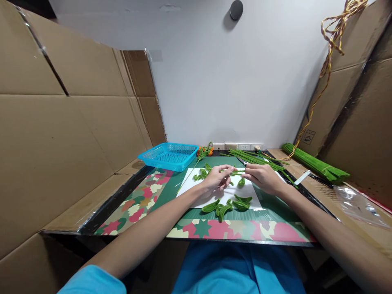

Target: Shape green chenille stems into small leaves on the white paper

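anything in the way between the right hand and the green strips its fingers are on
Nothing visible: the right hand already pinches one end of the thin green strips, the left hand the other. Curled green pieces lie nearer the person.

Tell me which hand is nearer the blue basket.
Left. The left hand is to the right of the blue basket and closer to the person's body; the right hand is farther right, on the far side of the left hand from it.
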`<state>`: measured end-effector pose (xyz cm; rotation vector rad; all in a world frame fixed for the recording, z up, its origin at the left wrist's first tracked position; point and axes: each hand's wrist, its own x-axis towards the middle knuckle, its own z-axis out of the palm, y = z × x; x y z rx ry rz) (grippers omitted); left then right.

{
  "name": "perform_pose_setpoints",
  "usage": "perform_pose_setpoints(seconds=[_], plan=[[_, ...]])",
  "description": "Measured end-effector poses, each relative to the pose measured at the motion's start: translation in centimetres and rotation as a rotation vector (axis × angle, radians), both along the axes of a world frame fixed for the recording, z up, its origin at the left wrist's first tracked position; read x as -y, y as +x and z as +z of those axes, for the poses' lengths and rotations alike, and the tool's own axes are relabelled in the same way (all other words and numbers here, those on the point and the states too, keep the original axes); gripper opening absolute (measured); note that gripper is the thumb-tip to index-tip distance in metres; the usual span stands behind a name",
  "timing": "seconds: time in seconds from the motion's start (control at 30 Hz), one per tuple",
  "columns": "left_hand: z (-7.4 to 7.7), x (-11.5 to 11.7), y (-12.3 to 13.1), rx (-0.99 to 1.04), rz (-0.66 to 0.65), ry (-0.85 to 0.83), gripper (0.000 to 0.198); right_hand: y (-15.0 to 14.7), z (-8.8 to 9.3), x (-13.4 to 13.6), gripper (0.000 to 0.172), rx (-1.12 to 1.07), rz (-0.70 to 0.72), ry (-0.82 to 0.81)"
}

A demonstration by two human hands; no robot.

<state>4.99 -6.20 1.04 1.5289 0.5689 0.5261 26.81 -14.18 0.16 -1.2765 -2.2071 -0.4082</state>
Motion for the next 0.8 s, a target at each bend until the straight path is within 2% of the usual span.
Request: perform_pose_setpoints(seconds=[0.17, 0.5, 0.8], plan=[[0.1, -0.7, 0.1, 0.050, 0.045, -0.011, 0.044, 0.0, 0.0, 0.0, 0.057, -0.007, -0.019, 0.019], [-0.3, -1.4, 0.0, 0.166, 0.228, -0.011, 0.031, 0.7, -0.1, -0.4, 0.059, 0.064, -0.131, 0.040], [-0.6, -2.0, -0.1, 0.124, 0.305, 0.066, 0.034, 0.8, -0.2, -0.7, 0.058, 0.070, -0.181, 0.015]])
